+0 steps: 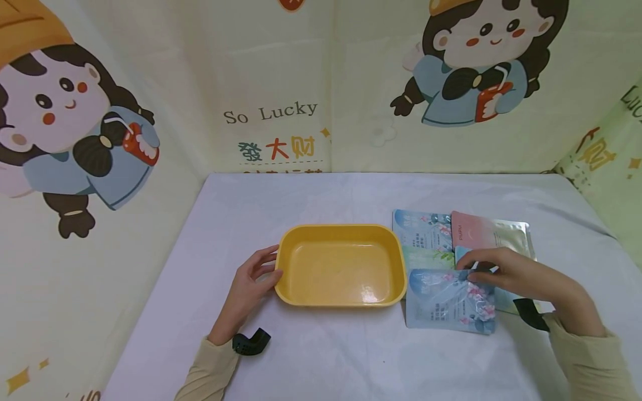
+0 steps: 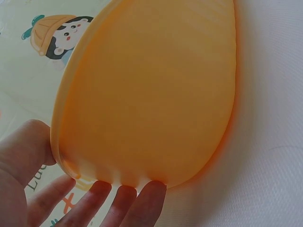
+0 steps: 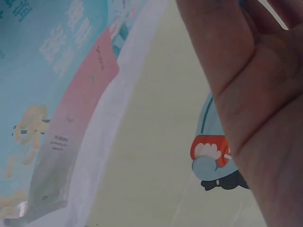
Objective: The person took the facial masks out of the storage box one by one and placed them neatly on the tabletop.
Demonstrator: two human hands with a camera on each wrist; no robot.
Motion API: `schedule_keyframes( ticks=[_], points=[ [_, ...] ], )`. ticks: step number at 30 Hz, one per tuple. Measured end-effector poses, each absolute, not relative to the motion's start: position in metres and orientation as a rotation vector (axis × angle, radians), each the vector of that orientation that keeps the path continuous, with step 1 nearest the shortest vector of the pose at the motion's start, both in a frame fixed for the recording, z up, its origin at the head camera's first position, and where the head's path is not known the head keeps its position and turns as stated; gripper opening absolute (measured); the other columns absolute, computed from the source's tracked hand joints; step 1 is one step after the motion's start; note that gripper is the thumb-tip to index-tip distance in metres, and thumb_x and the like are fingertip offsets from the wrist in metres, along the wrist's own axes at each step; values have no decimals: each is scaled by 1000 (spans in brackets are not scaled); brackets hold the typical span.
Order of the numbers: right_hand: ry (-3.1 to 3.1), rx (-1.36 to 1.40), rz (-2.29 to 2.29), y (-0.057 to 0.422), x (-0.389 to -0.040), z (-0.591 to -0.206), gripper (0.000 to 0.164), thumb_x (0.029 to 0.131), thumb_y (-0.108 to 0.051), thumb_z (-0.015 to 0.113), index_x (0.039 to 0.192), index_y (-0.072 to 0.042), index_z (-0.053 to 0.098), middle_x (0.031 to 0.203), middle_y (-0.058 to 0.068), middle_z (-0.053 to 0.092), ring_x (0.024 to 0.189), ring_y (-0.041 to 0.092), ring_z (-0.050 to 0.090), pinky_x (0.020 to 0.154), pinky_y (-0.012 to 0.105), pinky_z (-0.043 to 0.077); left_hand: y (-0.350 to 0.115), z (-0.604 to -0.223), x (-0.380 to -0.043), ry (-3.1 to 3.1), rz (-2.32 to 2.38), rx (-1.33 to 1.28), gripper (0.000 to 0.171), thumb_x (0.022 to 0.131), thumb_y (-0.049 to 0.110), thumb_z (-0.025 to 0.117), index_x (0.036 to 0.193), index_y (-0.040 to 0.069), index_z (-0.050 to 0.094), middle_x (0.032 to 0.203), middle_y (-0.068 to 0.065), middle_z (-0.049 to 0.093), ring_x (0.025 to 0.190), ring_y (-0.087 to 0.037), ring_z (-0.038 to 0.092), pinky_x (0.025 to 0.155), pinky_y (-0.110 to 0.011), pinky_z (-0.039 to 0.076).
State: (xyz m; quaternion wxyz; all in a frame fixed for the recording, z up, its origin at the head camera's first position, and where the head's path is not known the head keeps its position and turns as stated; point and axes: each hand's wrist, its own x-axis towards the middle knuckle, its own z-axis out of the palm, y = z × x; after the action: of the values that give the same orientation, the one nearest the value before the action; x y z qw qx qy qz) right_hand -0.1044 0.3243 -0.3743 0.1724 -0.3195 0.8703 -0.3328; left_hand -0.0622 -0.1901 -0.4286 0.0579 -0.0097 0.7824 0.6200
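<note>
A yellow plastic tray [image 1: 341,266] lies on the white-covered table with nothing in it. My left hand [image 1: 253,284] touches its left end; the left wrist view shows the thumb at the rim and the fingertips against the outer wall. My right hand [image 1: 509,273] pinches the upper edge of a blue face mask packet [image 1: 448,303] with pink flowers, to the right of the tray. Behind it lie another blue flowered packet [image 1: 421,228], a green packet [image 1: 426,258] and a pink and silver packet [image 1: 494,234]. The right fingertips are mostly out of the right wrist view.
The packets overlap one another close to the tray's right end. A cloth printed with cartoon figures [image 1: 476,83] hangs behind the white table [image 1: 321,356] and at both sides. Black wrist cameras are worn on the left wrist [image 1: 251,342] and right wrist [image 1: 530,315].
</note>
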Motion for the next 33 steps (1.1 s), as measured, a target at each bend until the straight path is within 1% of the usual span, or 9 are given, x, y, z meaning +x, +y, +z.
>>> schedule_keyframes(
  ticks=[6,11,17,21,27,33],
  points=[
    [2429,-924,-951,323,-106,-383,22,92,-14,70,112,-20,65,112,2,61,85,7,60,71,20,55,-190,-429,-62,2375,1872,-39,51,91,20,73,139,23,55,134,-7,57,118,-28,60,85,-23,57],
    [2383,-937,-945,319,-107,-387,18,94,-15,68,111,-20,66,108,-3,64,85,6,59,70,21,53,-190,-430,-63,2372,1877,-24,51,92,20,73,139,24,54,134,-7,57,119,-28,59,85,-24,57],
    [2339,-902,-906,315,-109,-389,17,94,-15,68,111,-20,67,106,-5,66,85,5,58,68,21,52,-190,-429,-62,2377,1875,-20,52,91,23,74,139,24,54,134,-7,56,120,-28,59,84,-24,57],
    [2310,-860,-879,312,-109,-391,17,95,-16,67,111,-21,67,103,-7,67,84,6,59,69,20,50,-189,-428,-62,2375,1875,-28,52,91,22,74,139,24,55,134,-7,56,120,-28,59,84,-25,57],
    [2257,-855,-882,308,-109,-395,16,96,-16,66,111,-21,67,100,-8,67,81,7,62,69,20,52,-189,-427,-62,2377,1878,-20,51,92,19,73,139,22,55,133,-7,57,119,-28,59,84,-24,57],
    [2249,-836,-855,305,-108,-395,17,95,-19,67,112,-21,67,98,-9,67,80,6,62,69,20,52,-190,-426,-62,2376,1878,-22,52,91,22,74,139,23,55,134,-7,57,119,-28,60,84,-25,58]
  ],
)
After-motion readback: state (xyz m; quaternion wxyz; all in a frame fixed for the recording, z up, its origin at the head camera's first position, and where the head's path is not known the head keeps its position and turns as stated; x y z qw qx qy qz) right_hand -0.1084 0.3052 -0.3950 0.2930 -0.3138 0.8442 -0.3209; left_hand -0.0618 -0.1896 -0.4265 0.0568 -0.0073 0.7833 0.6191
